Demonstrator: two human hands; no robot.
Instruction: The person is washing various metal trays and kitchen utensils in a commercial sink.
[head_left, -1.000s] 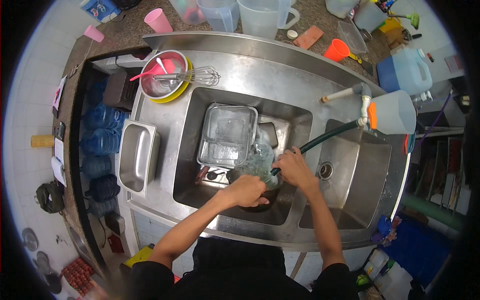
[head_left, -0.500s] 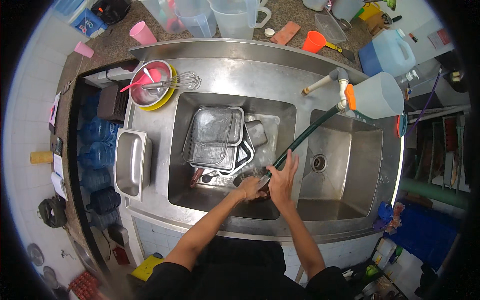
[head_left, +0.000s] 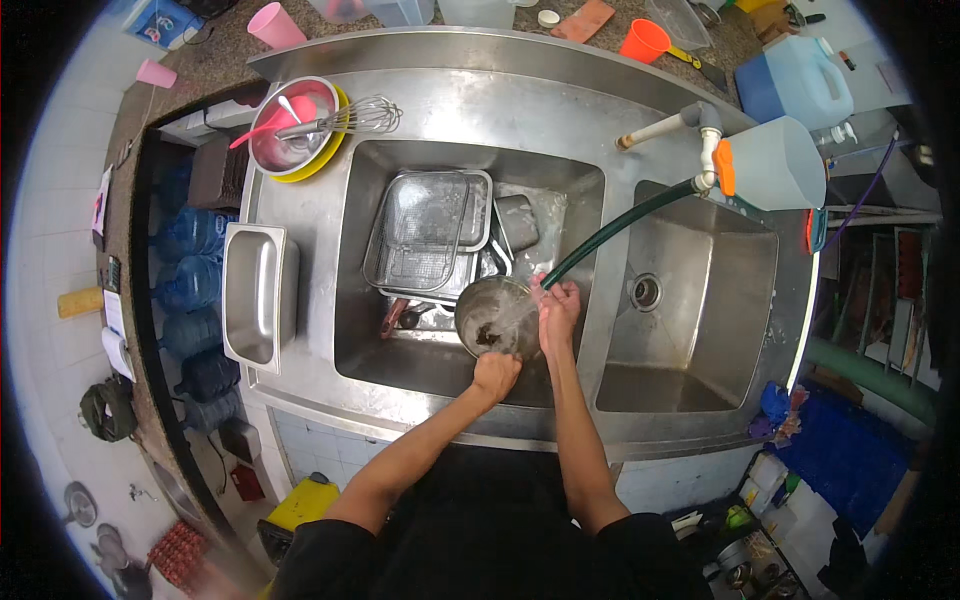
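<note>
One round bowl was near the frame's centre, its lower rim grasped by the left hand; the right hand gripped a green hose spraying into it. Rinsing seemed in hand; the next move probably called for steady aim and a firm rim hold.

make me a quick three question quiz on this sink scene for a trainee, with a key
1. Multiple choice: which hand holds the green hose? a) left b) right
2. True or false: the wire whisk rests on the metal bowl.
3. Open question: what does the hose's water run into?

Key:
1. b, the right hand.
2. True.
3. The round vessel, with the left hand at its near rim.
</note>
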